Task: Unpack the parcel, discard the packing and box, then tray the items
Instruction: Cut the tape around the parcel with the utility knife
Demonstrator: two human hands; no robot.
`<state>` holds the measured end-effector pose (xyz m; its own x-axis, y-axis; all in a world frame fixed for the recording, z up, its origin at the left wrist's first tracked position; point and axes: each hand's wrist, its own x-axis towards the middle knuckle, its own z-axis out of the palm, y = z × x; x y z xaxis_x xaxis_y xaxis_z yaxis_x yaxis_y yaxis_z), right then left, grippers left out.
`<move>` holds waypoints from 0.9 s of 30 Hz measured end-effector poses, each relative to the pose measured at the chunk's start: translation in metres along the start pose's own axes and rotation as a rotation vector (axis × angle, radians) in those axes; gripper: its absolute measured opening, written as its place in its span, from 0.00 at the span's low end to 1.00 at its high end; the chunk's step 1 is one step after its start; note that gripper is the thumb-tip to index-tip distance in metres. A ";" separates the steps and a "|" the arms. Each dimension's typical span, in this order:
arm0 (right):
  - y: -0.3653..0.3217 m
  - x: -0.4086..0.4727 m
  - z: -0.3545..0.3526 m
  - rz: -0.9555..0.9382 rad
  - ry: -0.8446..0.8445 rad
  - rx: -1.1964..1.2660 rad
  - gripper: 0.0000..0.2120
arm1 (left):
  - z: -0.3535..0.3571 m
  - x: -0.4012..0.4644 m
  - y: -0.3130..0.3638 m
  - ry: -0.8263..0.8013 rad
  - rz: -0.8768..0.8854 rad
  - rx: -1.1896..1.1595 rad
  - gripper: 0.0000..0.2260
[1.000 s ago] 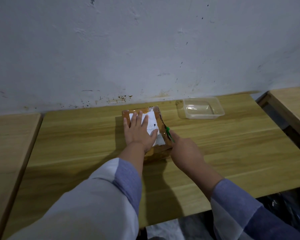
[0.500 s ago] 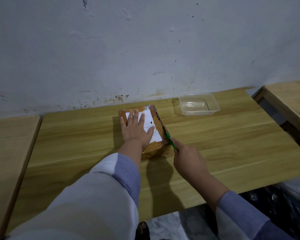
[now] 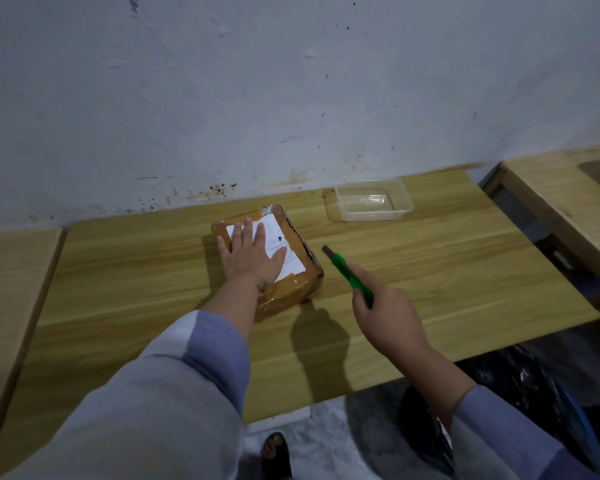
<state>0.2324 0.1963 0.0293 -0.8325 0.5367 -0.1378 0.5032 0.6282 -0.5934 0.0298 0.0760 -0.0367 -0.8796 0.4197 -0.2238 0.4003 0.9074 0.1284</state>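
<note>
A brown taped parcel [image 3: 300,271] with a white label lies on the wooden table [image 3: 430,271] near the wall. My left hand [image 3: 250,258] presses flat on its top, fingers spread. To the right of the parcel, lifted clear of it, my right hand [image 3: 388,313] grips a green utility knife [image 3: 349,275] whose blade end points up and left toward the box. A clear plastic tray [image 3: 369,202] stands empty at the back, right of the parcel.
A white stained wall runs along the table's far edge. Further wooden tables adjoin at the left [image 3: 11,289] and at the right [image 3: 561,195]. A black plastic bag [image 3: 534,382] sits on the floor below the right front edge. A sandalled foot [image 3: 274,455] shows under the table.
My right hand has pulled the knife away from the parcel's right edge, back toward me and to the right. The left hand stays flat on the box.
</note>
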 end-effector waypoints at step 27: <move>-0.008 0.149 0.033 0.115 -0.057 0.192 0.35 | -0.013 -0.003 -0.019 -0.101 0.574 0.157 0.47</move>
<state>0.0970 0.2527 -0.0122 -0.7869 0.5622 -0.2545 0.5466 0.4434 -0.7104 0.0219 0.0572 -0.0258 -0.4864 0.8365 -0.2524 0.8436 0.5248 0.1137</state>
